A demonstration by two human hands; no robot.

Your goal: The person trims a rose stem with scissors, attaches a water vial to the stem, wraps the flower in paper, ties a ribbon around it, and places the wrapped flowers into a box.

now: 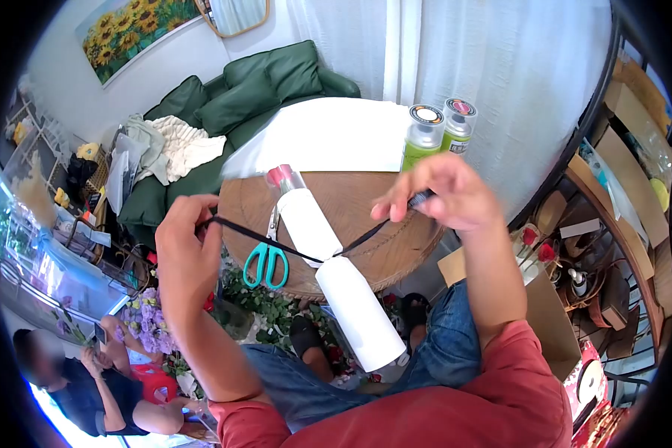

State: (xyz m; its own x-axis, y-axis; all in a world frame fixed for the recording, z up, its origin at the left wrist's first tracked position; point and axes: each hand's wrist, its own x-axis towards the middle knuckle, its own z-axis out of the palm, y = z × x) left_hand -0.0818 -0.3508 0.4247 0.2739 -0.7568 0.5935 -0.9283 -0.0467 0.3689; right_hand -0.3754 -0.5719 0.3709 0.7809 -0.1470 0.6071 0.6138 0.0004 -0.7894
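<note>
At a round wooden table (396, 257), the left hand (189, 231) and right hand (444, 196) are pinching a black ribbon (363, 238). It is meeting a white paper wrap's (360, 313) waist.

Left hand (189, 231) and right hand (448, 196) hold black ribbon (257, 235), meeting at narrow waist of white wrap (362, 313); teal scissors (269, 249) beside it on round table (381, 261)

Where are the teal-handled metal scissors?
In the head view, the teal-handled metal scissors lie on the round brown wooden table, near its edge, left of the white paper wrap.
</note>
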